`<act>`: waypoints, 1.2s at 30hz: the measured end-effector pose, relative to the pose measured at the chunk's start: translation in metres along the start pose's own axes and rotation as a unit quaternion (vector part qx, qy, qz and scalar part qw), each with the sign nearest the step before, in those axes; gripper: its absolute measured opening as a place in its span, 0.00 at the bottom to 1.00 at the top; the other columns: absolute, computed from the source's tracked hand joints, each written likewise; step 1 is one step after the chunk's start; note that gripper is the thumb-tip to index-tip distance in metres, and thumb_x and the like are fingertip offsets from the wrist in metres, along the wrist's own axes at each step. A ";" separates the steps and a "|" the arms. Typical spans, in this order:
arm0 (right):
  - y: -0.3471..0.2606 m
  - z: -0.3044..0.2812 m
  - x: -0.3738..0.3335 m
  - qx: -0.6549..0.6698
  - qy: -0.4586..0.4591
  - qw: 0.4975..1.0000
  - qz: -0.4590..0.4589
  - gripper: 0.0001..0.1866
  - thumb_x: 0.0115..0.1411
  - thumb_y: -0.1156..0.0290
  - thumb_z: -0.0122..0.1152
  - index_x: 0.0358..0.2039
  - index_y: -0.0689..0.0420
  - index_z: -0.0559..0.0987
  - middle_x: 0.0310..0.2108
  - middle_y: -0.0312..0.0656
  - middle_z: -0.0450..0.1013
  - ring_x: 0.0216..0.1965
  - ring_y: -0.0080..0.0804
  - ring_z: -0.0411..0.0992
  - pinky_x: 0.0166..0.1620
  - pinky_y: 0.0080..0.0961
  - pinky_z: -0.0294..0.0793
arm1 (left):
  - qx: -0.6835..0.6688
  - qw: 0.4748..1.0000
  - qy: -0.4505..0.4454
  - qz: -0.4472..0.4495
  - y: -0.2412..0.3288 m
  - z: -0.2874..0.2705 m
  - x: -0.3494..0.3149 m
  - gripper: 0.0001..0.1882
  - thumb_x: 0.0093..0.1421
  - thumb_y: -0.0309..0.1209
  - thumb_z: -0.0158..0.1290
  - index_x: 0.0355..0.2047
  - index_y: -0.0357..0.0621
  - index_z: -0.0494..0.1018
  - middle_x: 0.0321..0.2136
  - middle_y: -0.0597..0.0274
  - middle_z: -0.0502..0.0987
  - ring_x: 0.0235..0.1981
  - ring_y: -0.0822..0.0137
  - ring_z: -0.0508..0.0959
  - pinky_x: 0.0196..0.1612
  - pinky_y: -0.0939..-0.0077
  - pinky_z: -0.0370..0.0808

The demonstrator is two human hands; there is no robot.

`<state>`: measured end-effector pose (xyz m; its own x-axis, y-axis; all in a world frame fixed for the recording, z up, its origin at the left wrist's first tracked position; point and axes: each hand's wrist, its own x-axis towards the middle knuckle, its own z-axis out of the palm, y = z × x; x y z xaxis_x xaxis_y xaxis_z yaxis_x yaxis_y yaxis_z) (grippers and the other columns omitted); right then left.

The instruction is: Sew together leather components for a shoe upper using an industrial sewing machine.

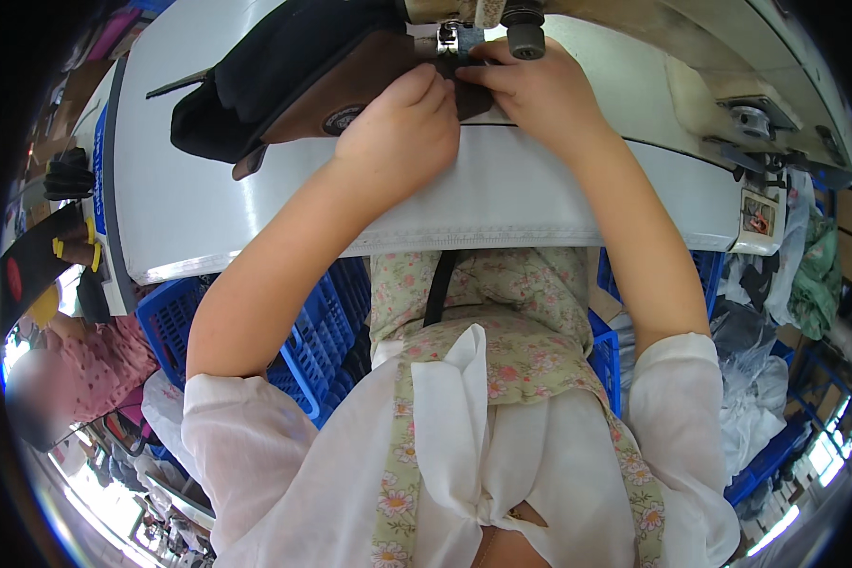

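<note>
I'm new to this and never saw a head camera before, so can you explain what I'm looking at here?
Of course. A wide fisheye camera on a person's head looks down, so straight edges bend near the rim. No robot here: those are the wearer's bare arms. On the white table lies a black-and-brown piece, next to what looks like a sewing machine. The left hand grips the piece's brown side. The right hand has its fingertips against dark material near the metal foot; whether it pinches is unclear. Below the table are blue crates.
</note>
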<state>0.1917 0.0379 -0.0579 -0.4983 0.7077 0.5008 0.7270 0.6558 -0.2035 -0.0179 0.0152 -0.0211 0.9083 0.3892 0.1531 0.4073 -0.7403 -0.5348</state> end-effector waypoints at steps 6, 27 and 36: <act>0.005 0.002 0.002 0.046 0.030 0.998 0.007 0.11 0.50 0.72 0.60 0.33 0.46 0.86 0.28 0.35 0.76 0.35 0.37 0.75 0.43 0.36 0.72 | 0.017 1.000 -0.022 0.005 -0.003 0.002 -0.003 0.21 0.49 0.29 0.51 0.43 0.33 0.77 0.41 0.56 0.81 0.48 0.64 0.76 0.61 0.72 0.66; 0.006 0.000 0.000 0.045 -0.030 0.997 0.054 0.15 0.54 0.76 0.59 0.38 0.43 0.85 0.41 0.33 0.80 0.42 0.37 0.77 0.45 0.31 0.77 | 0.027 1.000 -0.005 0.010 -0.006 0.003 -0.006 0.22 0.49 0.29 0.51 0.45 0.34 0.76 0.43 0.57 0.80 0.49 0.65 0.76 0.60 0.73 0.66; 0.003 0.000 -0.003 0.020 -0.062 0.995 0.070 0.16 0.56 0.76 0.57 0.40 0.41 0.85 0.45 0.30 0.78 0.43 0.35 0.77 0.45 0.31 0.77 | -0.006 1.000 -0.010 0.018 -0.008 -0.001 -0.006 0.22 0.48 0.29 0.51 0.44 0.33 0.76 0.43 0.56 0.80 0.50 0.64 0.76 0.61 0.72 0.66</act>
<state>0.1953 0.0376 -0.0594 -0.4486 0.8187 0.3585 0.7757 0.5559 -0.2987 -0.0264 0.0184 -0.0172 0.9205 0.3725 0.1180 0.3757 -0.7608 -0.5292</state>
